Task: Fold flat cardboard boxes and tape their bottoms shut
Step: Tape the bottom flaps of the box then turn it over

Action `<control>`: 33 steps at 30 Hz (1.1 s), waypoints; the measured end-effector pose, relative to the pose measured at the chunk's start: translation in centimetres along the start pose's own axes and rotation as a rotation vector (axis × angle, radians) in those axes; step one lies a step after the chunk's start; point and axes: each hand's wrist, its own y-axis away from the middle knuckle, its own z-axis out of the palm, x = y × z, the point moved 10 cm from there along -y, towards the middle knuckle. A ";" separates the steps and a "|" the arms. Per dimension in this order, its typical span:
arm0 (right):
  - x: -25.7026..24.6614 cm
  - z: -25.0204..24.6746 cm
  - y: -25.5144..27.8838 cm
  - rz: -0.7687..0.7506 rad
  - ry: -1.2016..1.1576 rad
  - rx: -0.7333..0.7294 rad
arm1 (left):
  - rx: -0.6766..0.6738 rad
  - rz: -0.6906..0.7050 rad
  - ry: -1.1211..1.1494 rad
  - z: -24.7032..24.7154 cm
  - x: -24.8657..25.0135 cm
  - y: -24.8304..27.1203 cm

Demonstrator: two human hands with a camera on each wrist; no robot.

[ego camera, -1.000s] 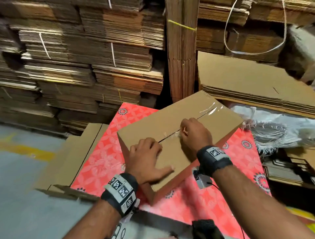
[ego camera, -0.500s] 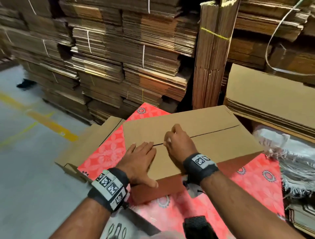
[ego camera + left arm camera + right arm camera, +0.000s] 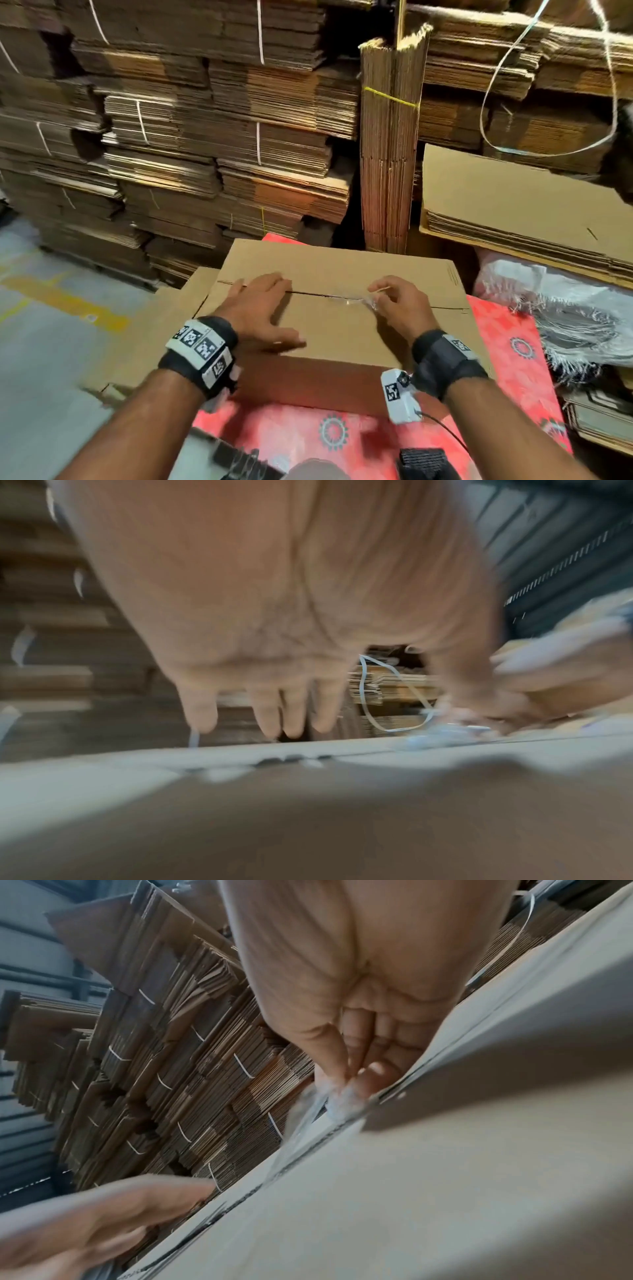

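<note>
A folded cardboard box sits bottom-up on a red patterned mat, its two flaps meeting at a dark seam. My left hand lies flat with straight fingers over the left part of the seam, pressing the flaps down. My right hand pinches a crumpled strip of clear tape just above the seam, right of centre. In the right wrist view thumb and fingers pinch the tape against the box. The left wrist view shows straight fingers over the box top.
Tied bundles of flat cardboard fill the back, with one upright bundle behind the box. A stack of flat boxes lies at the right over white sacking. Flat cardboard and grey floor are at the left.
The box has turned so its seam runs left to right. My right hand has moved right along the seam, drawing out clear tape. My left hand has flattened onto the seam's left part.
</note>
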 end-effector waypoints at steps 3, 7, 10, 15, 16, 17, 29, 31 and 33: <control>-1.7 1.4 0.3 -0.006 0.032 -0.006 | 0.152 -0.007 0.121 1.2 3.2 -1.2; -4.7 3.9 0.0 -0.029 0.306 -0.043 | 0.232 -0.020 -0.002 3.5 3.7 -1.5; -6.5 6.2 -0.2 -0.074 0.502 -0.055 | 0.227 0.028 0.015 3.5 3.4 -1.8; -6.9 7.1 0.0 -0.147 0.590 0.035 | 0.173 0.050 -0.024 3.5 2.8 -2.4; -6.6 6.3 0.0 -0.125 0.527 0.071 | 0.163 0.059 -0.040 3.6 2.8 -2.4; -5.8 5.3 0.1 -0.078 0.449 0.104 | 0.158 0.069 -0.055 3.7 2.8 -2.4; 6.4 -9.0 6.0 0.348 0.102 0.377 | 0.135 0.279 -0.090 1.8 1.0 -4.3; 6.7 -10.0 6.5 0.351 0.116 0.379 | 0.115 0.275 -0.079 1.9 0.6 -4.7; 5.8 -9.8 6.1 0.290 0.140 0.341 | 0.105 0.247 -0.072 2.0 0.6 -4.9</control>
